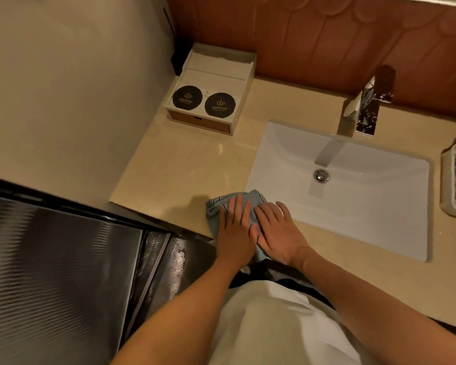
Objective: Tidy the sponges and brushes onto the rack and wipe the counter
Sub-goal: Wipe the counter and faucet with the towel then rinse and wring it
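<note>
Cloth (217,210): soft blue-grey fabric, crumpled, dark line marks on one fold. Lies at front edge of tabletop (182,167), just beside front-left corner of sink (353,201). One end droops over the edge toward the person. L hand (234,230) & R hand (277,230) both flat on it, fingers straight, palms pressing down, side by side; neither curls round the fabric. Most of cloth hidden under them.

Tabletop: beige polished stone, glossy, faint veining. Sink: white ceramic, rect., smooth, w/ round chrome drain (321,175). Faucet (363,109): angular chrome, mirror finish, flat spout. Back wall (327,35): reddish-brown panels w/ scalloped relief.

Rear-left corner: white square box (211,75), wood-tone front, two black round discs (187,98) on top. Gold print on them too small to read.

Rack (446,185): white, rounded rim, on tabletop right of sink, cut off by right frame edge. Contents blurred, can't tell what they are.
</note>
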`<control>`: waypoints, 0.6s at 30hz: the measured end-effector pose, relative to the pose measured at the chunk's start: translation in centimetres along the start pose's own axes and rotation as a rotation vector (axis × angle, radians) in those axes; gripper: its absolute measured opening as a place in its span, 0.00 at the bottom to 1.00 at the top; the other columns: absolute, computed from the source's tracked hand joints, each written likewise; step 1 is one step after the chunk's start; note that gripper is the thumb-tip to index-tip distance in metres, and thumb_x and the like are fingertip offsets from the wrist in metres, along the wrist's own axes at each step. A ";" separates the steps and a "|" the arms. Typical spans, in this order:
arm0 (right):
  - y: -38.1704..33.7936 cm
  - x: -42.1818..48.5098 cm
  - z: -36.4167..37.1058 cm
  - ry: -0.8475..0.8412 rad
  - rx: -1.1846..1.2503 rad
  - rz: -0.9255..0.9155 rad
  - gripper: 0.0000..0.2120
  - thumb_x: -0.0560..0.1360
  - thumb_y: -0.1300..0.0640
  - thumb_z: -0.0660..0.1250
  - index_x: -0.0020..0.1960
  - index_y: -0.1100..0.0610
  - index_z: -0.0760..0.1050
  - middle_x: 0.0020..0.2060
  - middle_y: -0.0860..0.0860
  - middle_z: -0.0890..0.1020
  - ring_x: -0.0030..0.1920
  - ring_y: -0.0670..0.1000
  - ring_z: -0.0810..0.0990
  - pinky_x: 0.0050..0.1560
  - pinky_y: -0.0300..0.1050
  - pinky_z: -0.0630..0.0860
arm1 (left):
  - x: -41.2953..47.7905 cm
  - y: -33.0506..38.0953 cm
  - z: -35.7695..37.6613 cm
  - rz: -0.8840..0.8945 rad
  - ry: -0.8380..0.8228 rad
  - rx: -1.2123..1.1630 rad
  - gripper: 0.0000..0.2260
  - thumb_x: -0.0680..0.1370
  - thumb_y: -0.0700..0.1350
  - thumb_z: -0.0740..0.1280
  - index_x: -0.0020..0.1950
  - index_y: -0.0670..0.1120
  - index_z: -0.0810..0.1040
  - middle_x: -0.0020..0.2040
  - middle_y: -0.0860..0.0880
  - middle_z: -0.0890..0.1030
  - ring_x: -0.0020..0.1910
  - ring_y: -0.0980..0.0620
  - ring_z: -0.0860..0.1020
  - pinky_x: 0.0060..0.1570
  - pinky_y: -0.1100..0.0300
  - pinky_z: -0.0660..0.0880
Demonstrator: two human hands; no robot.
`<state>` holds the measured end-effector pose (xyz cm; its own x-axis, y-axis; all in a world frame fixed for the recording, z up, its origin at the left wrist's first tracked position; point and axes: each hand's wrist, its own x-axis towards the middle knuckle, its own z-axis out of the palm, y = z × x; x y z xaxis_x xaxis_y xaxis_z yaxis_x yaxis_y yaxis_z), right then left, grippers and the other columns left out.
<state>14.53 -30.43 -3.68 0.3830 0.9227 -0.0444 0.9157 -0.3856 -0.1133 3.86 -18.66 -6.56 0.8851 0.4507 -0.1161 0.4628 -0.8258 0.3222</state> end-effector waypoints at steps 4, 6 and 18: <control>0.4 -1.1 1.4 -0.130 -0.020 -0.039 0.31 0.84 0.46 0.48 0.81 0.62 0.50 0.80 0.61 0.52 0.81 0.60 0.48 0.79 0.63 0.48 | -0.1 0.4 0.0 -0.011 -0.003 0.052 0.28 0.84 0.53 0.46 0.83 0.45 0.52 0.84 0.44 0.47 0.82 0.44 0.42 0.79 0.40 0.43; 0.4 -1.0 1.4 -0.177 -0.002 -0.059 0.33 0.84 0.45 0.49 0.82 0.63 0.46 0.80 0.62 0.49 0.81 0.61 0.45 0.79 0.62 0.47 | -0.3 0.3 0.0 -0.007 -0.002 0.070 0.27 0.84 0.53 0.46 0.83 0.45 0.53 0.84 0.45 0.48 0.82 0.44 0.44 0.79 0.39 0.45; -5.3 1.8 2.3 -0.203 -0.009 0.059 0.35 0.83 0.43 0.49 0.80 0.66 0.51 0.79 0.66 0.51 0.80 0.64 0.47 0.78 0.64 0.51 | 1.0 -7.0 -1.7 0.236 0.012 -0.010 0.24 0.85 0.50 0.53 0.81 0.44 0.63 0.82 0.45 0.59 0.82 0.46 0.54 0.79 0.41 0.51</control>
<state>10.12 -26.76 -5.45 0.4041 0.8800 -0.2496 0.8940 -0.4377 -0.0957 1.40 -11.92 -7.34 0.9681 0.2494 -0.0253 0.2423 -0.9053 0.3488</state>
